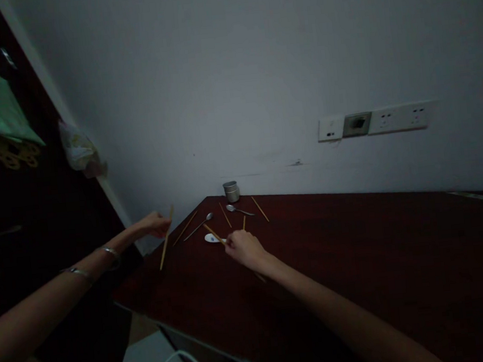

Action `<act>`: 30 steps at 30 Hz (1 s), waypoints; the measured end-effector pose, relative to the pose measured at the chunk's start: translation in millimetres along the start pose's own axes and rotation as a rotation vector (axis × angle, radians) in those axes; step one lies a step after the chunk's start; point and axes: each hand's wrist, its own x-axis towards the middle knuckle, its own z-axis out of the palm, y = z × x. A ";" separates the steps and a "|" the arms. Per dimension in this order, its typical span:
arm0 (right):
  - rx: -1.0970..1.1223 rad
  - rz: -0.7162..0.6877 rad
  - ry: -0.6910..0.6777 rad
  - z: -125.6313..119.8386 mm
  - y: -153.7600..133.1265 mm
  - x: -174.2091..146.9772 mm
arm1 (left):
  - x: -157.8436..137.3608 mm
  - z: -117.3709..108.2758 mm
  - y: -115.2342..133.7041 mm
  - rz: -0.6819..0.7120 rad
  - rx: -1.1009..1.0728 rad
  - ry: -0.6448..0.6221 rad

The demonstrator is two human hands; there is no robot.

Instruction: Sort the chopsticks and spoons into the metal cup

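Observation:
At the table's left edge, my left hand (155,224) is closed on a chopstick (165,250) that slants across the fingers. My right hand (245,248) grips another chopstick (213,234) over the table; its tail end shows below the wrist. Beside the right fingers lies a white spoon (212,238), its handle hidden by the hand. Just behind that hand, part of one more chopstick (244,222) sticks out. Farther back are two metal spoons, a long-handled one (198,226) and a shorter one (240,210), with loose chopsticks (185,228) around them.
A metal cup (231,192) stands at the table's back corner by the wall. The dark red table (360,260) extends right. Wall sockets (395,119) sit above it. White cables (185,354) hang below the front edge. A plastic bag (79,148) hangs by the door.

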 end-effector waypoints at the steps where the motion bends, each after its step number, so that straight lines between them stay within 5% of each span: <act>1: 0.077 0.007 0.035 -10.0 10.3 -1.7 | -1.7 -1.2 18.0 0.014 -0.103 -0.014; 6: 0.482 0.135 0.260 -52.3 63.4 -17.3 | -15.6 34.8 110.4 0.194 -0.261 -0.132; 15: 0.968 0.388 0.446 -80.6 127.8 -70.3 | -41.6 192.8 215.8 0.480 -0.541 -0.509; 22: 1.113 0.537 0.577 -84.8 155.8 -99.5 | -61.2 265.9 235.8 0.461 -0.726 -0.606; 30: 1.254 0.562 0.579 -72.0 166.2 -102.8 | -68.1 301.5 230.0 0.394 -0.847 -0.631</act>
